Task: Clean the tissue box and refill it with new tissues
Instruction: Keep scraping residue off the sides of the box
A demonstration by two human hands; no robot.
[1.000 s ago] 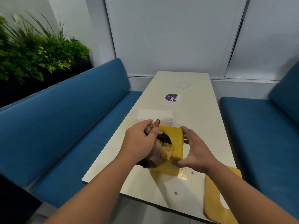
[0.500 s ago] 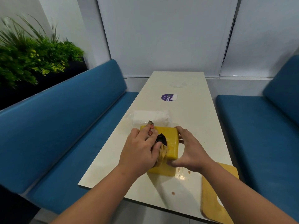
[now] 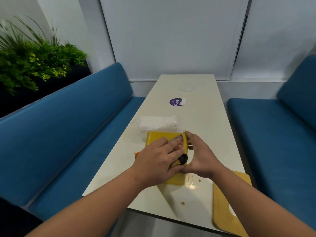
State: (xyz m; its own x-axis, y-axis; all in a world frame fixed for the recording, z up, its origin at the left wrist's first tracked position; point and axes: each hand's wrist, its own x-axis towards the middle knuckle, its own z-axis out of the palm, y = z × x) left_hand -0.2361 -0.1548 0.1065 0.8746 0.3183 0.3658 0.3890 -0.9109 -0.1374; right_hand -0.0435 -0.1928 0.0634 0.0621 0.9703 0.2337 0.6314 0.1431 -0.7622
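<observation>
The yellow tissue box (image 3: 154,138) lies flat on the cream table (image 3: 201,127), near the table's front end and just left of its middle. The left hand (image 3: 157,161) lies palm down on top of the box, its fingers stretched forward and pressing a patterned cloth (image 3: 178,151) against the box's top; the cloth shows dark, pale and reddish patches between and beyond the fingers. The right hand (image 3: 200,156) grips the box's right edge, thumb curled at the near corner and fingers curled round the far corner.

Just behind the box, touching or nearly touching its far edge, lies a clear-wrapped pack of white tissues (image 3: 158,123). Farther back on the table sits a round purple sticker (image 3: 174,102). Right of the box, small brown spots (image 3: 194,183) and a wet shine mark the table. A yellow lid (image 3: 222,202) with a cut-out lies at the table's front right corner, apart from the box. Blue benches (image 3: 65,127) flank the table, with green plants (image 3: 34,60) behind the left one.
</observation>
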